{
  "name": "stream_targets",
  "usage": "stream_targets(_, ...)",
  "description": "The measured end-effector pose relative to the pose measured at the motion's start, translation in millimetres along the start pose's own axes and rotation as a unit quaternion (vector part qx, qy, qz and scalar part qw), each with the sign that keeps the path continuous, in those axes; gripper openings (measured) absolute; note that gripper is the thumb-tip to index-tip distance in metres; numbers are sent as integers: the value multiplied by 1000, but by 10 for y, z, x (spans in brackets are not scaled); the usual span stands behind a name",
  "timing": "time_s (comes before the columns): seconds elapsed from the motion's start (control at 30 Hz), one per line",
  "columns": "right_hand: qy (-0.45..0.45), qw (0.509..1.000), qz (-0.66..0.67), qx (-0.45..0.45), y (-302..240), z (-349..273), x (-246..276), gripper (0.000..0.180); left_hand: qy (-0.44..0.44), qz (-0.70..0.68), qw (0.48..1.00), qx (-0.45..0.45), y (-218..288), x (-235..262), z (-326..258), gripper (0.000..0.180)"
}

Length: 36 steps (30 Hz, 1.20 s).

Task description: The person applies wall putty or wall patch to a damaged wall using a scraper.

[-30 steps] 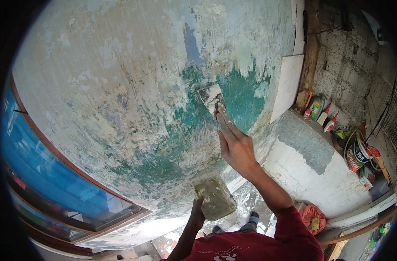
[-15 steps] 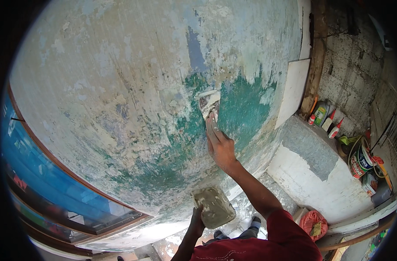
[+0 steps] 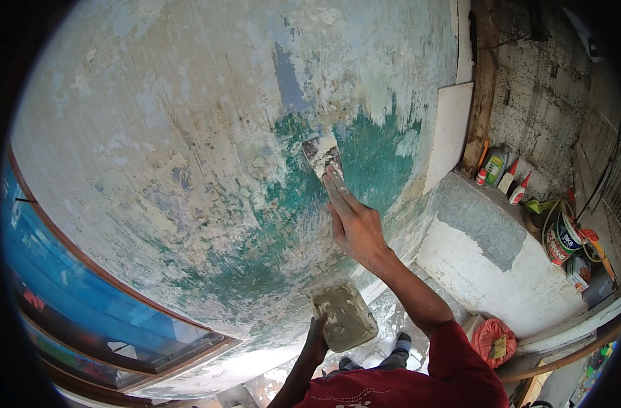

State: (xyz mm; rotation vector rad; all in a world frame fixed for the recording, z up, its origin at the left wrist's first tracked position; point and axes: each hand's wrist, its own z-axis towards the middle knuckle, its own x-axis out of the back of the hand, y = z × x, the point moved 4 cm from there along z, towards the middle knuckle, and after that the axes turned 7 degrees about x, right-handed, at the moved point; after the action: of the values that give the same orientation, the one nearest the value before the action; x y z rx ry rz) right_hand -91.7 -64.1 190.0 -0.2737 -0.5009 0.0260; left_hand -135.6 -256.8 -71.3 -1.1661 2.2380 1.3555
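We face a weathered wall (image 3: 188, 136) of flaking pale paint with a green patch (image 3: 372, 156), a blue-framed window (image 3: 86, 299) to its lower left. Our putty knife (image 3: 322, 155) now lies flat on the green patch, farther left and higher than a second ago, so the stroke is moving across the wall. Our right hand (image 3: 355, 224) is closed around its handle, forefinger stretched along the blade. Below, our left hand (image 3: 317, 343) grips a filler-loaded board (image 3: 343, 316), held away from the wall. Bottles (image 3: 504, 173) crowd the ledge to the right.
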Motion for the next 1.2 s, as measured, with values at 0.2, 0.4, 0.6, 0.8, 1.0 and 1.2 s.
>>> stream_targets(0.2,-126,992,-12,22,-174,8,369,58,4,-44,999,-12,27,145,-79,57)
stream_targets(0.4,-35,999,21,11,-229,55,249,56,-3,-42,998,-51,121,195,-101,55)
stream_targets(0.6,-1,999,-2,41,-22,-83,-178,68,-2,-63,997,-52,115,268,-33,53)
stream_targets(0.8,-30,999,-40,3,20,-74,-329,60,14,-46,998,-44,121,309,28,55)
stream_targets(1.0,-70,997,27,-11,-174,-257,92,58,9,4,999,-32,173,93,-26,60)
stream_targets(1.2,8,999,42,22,-127,-108,82,59,-1,21,1000,-18,90,-112,-23,60)
